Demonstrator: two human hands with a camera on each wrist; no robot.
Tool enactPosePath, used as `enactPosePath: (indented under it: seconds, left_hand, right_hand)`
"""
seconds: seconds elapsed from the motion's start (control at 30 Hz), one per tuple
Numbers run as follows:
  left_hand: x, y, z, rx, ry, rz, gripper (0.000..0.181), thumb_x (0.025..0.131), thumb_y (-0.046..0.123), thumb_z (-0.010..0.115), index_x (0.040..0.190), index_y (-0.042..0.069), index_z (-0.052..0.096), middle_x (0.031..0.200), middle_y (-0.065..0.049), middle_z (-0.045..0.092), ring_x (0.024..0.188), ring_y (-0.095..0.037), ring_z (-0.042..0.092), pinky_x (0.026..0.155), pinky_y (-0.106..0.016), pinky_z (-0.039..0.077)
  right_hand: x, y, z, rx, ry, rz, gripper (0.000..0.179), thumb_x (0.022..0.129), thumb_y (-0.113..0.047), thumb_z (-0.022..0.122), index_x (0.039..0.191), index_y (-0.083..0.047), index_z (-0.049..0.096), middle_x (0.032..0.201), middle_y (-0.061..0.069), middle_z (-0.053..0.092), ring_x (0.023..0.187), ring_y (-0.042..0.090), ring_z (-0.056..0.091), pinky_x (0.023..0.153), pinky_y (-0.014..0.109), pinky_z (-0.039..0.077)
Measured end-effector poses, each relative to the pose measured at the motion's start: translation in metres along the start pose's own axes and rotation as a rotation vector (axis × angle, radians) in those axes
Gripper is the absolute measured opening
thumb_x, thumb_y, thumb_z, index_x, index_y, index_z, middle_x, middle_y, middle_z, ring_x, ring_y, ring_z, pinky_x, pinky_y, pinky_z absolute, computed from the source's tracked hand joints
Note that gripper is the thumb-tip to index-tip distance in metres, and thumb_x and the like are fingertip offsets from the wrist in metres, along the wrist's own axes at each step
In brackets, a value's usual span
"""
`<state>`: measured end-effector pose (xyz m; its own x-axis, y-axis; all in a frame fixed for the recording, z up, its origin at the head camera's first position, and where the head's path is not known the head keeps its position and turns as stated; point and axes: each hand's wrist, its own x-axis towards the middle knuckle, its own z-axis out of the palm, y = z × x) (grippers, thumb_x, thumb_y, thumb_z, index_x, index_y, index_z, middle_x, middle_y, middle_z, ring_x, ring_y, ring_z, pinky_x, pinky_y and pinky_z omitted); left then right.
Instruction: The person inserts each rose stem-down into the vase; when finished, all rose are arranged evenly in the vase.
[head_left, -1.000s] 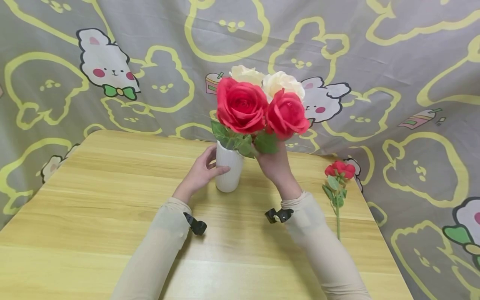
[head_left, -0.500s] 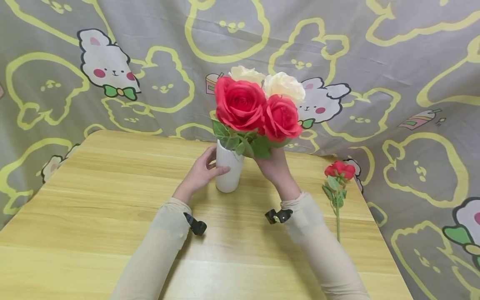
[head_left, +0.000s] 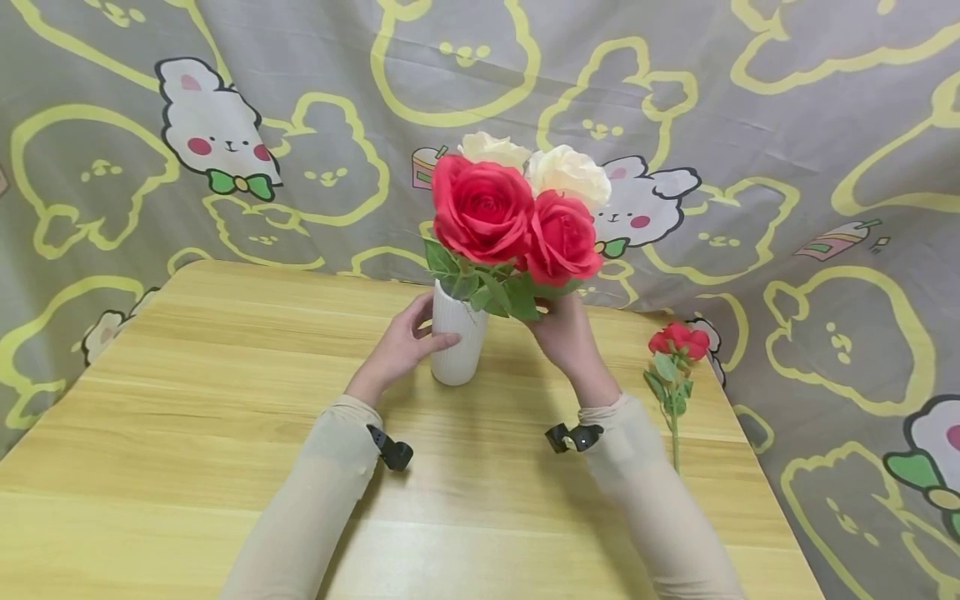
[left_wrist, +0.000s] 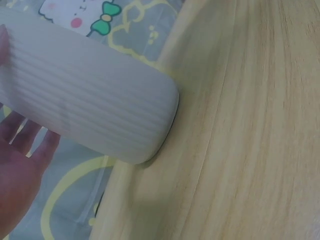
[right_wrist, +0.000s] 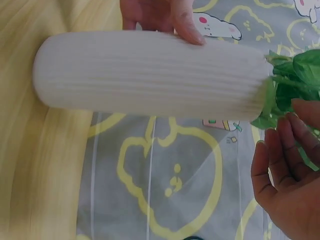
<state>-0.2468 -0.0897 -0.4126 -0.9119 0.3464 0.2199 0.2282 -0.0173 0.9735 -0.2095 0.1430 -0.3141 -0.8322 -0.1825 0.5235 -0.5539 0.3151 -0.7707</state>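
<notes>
A white ribbed vase point(head_left: 457, 340) stands upright on the table, holding two red roses point(head_left: 483, 208) and two cream roses point(head_left: 570, 177) with green leaves at its rim. My left hand point(head_left: 401, 343) grips the vase from the left, its thumb across the front; the left wrist view shows its fingers on the ribbed side point(left_wrist: 90, 90). Just right of the rim, below the red blooms, is my right hand point(head_left: 561, 333), partly covered by leaves. In the right wrist view its fingers point(right_wrist: 285, 155) are loosely bent beside the leaves point(right_wrist: 295, 80), with no stem seen between them.
A single red rose point(head_left: 678, 342) with a leafy stem lies on the wooden table point(head_left: 225, 400) at the right. A grey patterned curtain point(head_left: 315, 50) hangs close behind the table's back edge and along its sides.
The smaller red rose has shifted left and slightly down, closer to the large one. My right hand has drawn back to the right from the stems; my left hand stays on the vase.
</notes>
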Motion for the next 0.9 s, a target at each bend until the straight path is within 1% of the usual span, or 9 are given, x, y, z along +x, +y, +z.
enactPosePath:
  seconds: [0.03, 0.13, 0.27, 0.37, 0.53, 0.6, 0.7, 0.8, 0.9]
  left_hand:
    - [0.0, 0.001, 0.0, -0.005, -0.004, -0.002, 0.074, 0.087, 0.004, 0.074, 0.15, 0.01, 0.036, 0.144, -0.015, 0.045, 0.133, -0.027, 0.042, 0.11, -0.042, 0.035]
    - [-0.004, 0.012, 0.002, -0.008, -0.012, -0.008, 0.074, 0.088, 0.003, 0.073, 0.15, 0.006, 0.035, 0.146, -0.017, 0.043, 0.135, -0.028, 0.039, 0.112, -0.042, 0.032]
    - [-0.01, 0.027, 0.004, -0.004, -0.012, -0.013, 0.072, 0.088, 0.002, 0.073, 0.149, 0.003, 0.035, 0.147, -0.019, 0.043, 0.136, -0.029, 0.039, 0.113, -0.042, 0.031]
    - [-0.011, 0.028, 0.004, -0.01, -0.01, -0.005, 0.072, 0.088, 0.002, 0.073, 0.149, 0.002, 0.036, 0.146, -0.019, 0.044, 0.135, -0.03, 0.04, 0.112, -0.043, 0.032]
    - [-0.01, 0.029, 0.004, -0.015, -0.006, 0.009, 0.072, 0.087, 0.0, 0.074, 0.148, 0.001, 0.036, 0.144, -0.02, 0.045, 0.133, -0.031, 0.042, 0.111, -0.044, 0.035]
    - [-0.01, 0.029, 0.004, -0.014, -0.001, 0.01, 0.072, 0.087, 0.0, 0.074, 0.148, 0.001, 0.037, 0.144, -0.02, 0.045, 0.133, -0.031, 0.042, 0.11, -0.044, 0.035]
    - [-0.01, 0.03, 0.003, -0.016, 0.006, 0.009, 0.071, 0.086, -0.001, 0.074, 0.147, 0.001, 0.037, 0.143, -0.021, 0.046, 0.132, -0.031, 0.043, 0.11, -0.044, 0.036]
    - [-0.01, 0.03, 0.004, -0.019, 0.006, 0.009, 0.071, 0.085, -0.002, 0.074, 0.146, 0.0, 0.038, 0.141, -0.022, 0.047, 0.131, -0.032, 0.044, 0.109, -0.045, 0.037]
    - [-0.01, 0.03, 0.004, -0.015, 0.013, 0.008, 0.071, 0.083, -0.003, 0.075, 0.145, -0.001, 0.04, 0.14, -0.022, 0.048, 0.13, -0.032, 0.045, 0.108, -0.044, 0.038]
  right_hand:
    - [-0.001, 0.006, -0.003, -0.015, -0.001, 0.014, 0.038, 0.085, 0.015, 0.066, 0.121, 0.007, 0.059, 0.115, 0.02, 0.063, 0.105, 0.031, 0.061, 0.091, 0.041, 0.053]
    - [-0.005, 0.012, -0.013, -0.077, -0.002, 0.074, 0.031, 0.087, 0.011, 0.066, 0.118, 0.005, 0.063, 0.109, 0.018, 0.065, 0.1, 0.029, 0.062, 0.089, 0.04, 0.054]
    - [-0.014, 0.02, -0.031, -0.118, -0.004, 0.174, 0.018, 0.091, -0.005, 0.068, 0.108, 0.001, 0.068, 0.099, 0.013, 0.067, 0.093, 0.024, 0.065, 0.081, 0.036, 0.057]
    - [-0.021, 0.028, -0.045, -0.114, -0.008, 0.222, 0.019, 0.093, -0.013, 0.069, 0.106, 0.0, 0.069, 0.1, 0.011, 0.067, 0.094, 0.02, 0.065, 0.082, 0.033, 0.056]
    - [-0.035, 0.041, -0.068, -0.153, 0.009, 0.294, 0.025, 0.095, -0.02, 0.068, 0.11, 0.0, 0.067, 0.107, 0.01, 0.066, 0.101, 0.017, 0.061, 0.09, 0.031, 0.051]
    - [-0.041, 0.047, -0.077, -0.187, 0.02, 0.326, 0.028, 0.095, -0.022, 0.067, 0.112, 0.0, 0.067, 0.108, 0.01, 0.065, 0.1, 0.015, 0.06, 0.089, 0.029, 0.051]
    - [-0.05, 0.054, -0.093, -0.254, 0.035, 0.367, 0.031, 0.096, -0.024, 0.067, 0.114, 0.001, 0.066, 0.108, 0.012, 0.066, 0.098, 0.01, 0.058, 0.086, 0.023, 0.049]
    - [-0.062, 0.061, -0.114, -0.302, 0.05, 0.413, 0.033, 0.096, -0.022, 0.066, 0.116, 0.004, 0.065, 0.11, 0.017, 0.065, 0.094, 0.006, 0.058, 0.081, 0.017, 0.047]
    - [-0.075, 0.069, -0.138, -0.359, 0.065, 0.488, 0.036, 0.097, -0.021, 0.064, 0.12, 0.006, 0.062, 0.114, 0.021, 0.063, 0.097, 0.011, 0.057, 0.079, 0.017, 0.045]
